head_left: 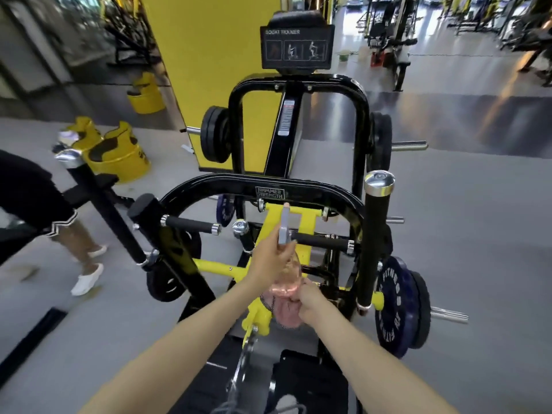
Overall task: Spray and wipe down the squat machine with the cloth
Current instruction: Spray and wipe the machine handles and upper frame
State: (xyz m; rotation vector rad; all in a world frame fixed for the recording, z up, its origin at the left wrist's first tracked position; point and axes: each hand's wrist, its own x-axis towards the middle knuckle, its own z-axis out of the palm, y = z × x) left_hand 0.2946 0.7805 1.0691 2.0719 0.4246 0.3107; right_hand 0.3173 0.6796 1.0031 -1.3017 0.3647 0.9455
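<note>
The squat machine [301,186] stands in front of me, a black curved frame with yellow inner arms, padded handles and a "Squat Trainer" placard on top. My left hand [270,255] reaches over its centre and is closed on the spray bottle [287,273]; the bottle's grey spray head sticks up above my fingers and its clear pinkish body hangs below. My right hand [310,303] is closed on a bunched pink cloth [285,316] right under the bottle's base, touching it. Both hover above the yellow lever arm.
Weight plates [391,309] hang on pegs at the machine's right and left, with a chrome-capped black post [375,234] upright at my right. A person in black shorts and white shoes [59,228] stands at left. Yellow barrel seats [119,156] and a yellow pillar [209,55] sit behind.
</note>
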